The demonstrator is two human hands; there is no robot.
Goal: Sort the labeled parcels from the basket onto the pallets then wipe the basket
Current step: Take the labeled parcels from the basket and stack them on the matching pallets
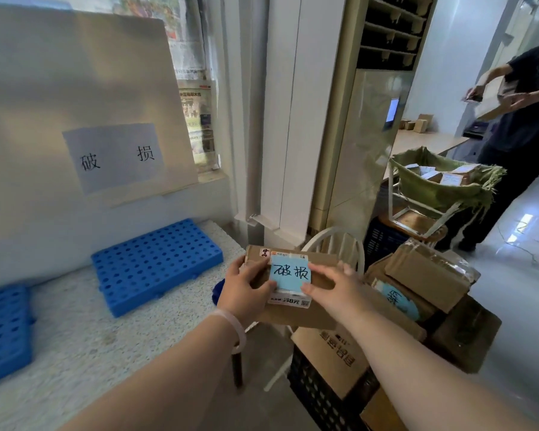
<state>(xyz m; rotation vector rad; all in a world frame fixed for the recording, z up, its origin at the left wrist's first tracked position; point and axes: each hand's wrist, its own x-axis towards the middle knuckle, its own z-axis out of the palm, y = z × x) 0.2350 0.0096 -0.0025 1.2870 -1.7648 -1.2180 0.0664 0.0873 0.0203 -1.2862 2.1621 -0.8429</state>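
Two blue perforated pallets lie on the speckled counter (75, 331): the left pallet (3, 334) is cut by the frame's edge, and the right pallet (156, 265) sits just below a white board (75, 73) propped against the wall, whose paper sign (115, 157) reads 破损. Past the counter's edge, the person holds a flat cardboard parcel (296, 315) up in the air with both hands. The left hand (246, 290) grips its left side, thumb on top. The right hand (333, 290) grasps its right side, thumb touching the blue label (290, 273), which bears the same two characters. Below and to the right stands the black basket (311, 390), heaped with more cardboard parcels (427, 275). Farther right is a green-lined rack (442, 188), with another person (523, 119) beside it.
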